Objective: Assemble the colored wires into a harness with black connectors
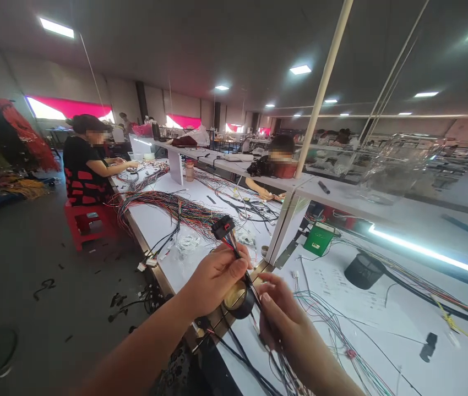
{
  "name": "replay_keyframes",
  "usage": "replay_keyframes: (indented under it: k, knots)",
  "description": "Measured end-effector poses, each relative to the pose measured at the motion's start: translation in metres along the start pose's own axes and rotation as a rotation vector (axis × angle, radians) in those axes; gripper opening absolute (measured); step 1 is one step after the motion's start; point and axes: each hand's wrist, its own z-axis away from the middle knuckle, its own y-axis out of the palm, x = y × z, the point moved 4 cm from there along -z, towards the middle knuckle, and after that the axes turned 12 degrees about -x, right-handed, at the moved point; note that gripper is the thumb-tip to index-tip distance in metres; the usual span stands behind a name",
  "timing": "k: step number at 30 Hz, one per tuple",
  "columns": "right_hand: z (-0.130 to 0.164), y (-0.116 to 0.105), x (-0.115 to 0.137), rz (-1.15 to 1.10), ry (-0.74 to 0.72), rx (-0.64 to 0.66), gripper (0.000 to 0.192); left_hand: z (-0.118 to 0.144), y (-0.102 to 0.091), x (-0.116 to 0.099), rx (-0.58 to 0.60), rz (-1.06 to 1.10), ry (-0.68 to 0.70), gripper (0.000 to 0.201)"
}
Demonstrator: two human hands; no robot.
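White counter [168,231] strewn with coloured wires | wire bundle [240,261] held over its near edge, long axis up-left, black connector [223,226] topmost | tape roll [239,300] below left hand [215,278], fingers pinched on bundle | right hand [281,319] closed lower, just beside.

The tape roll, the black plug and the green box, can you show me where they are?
tape roll [239,300]: head view, on its dark outer side.
black plug [222,227]: head view, on its body atop the wires.
green box [319,238]: head view, on its top face.
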Motion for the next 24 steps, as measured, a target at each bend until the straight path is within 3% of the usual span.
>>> replay_keyframes:
  k: [4,6,8,10,13,16,18,20,24]
  knots:
    - [0.008,0.006,0.030,0.450,-0.727,-0.170,0.036,0.003,0.005,0.007,-0.074,0.044,-0.111,0.029]
    - [0.011,0.011,0.035,0.613,-0.931,-0.191,0.041,0.006,0.011,0.010,-0.056,0.104,-0.179,0.030]
    - [0.012,0.009,0.034,0.578,-0.986,-0.258,0.035,0.010,0.014,0.012,-0.072,0.178,-0.210,0.032]
    - [0.010,0.000,0.027,0.343,-0.828,-0.327,0.020,0.013,0.013,0.012,-0.124,0.272,-0.196,0.031]
    - [0.005,-0.010,0.002,-0.023,-0.254,-0.309,0.019,0.017,0.013,0.010,-0.075,0.448,-0.159,0.029]
    - [0.007,-0.004,-0.019,-0.153,0.298,0.003,0.034,0.019,0.017,0.005,0.133,0.579,-0.140,0.030]
    - [0.010,-0.001,-0.022,-0.189,0.471,0.180,0.037,0.018,0.019,0.004,0.214,0.555,-0.144,0.030]
    - [0.008,-0.005,-0.019,-0.241,0.442,0.174,0.039,0.014,0.020,0.004,0.196,0.436,-0.118,0.029]
    - [0.005,-0.016,-0.007,-0.164,0.050,-0.063,0.044,0.005,0.015,0.009,-0.061,0.185,-0.088,0.031]
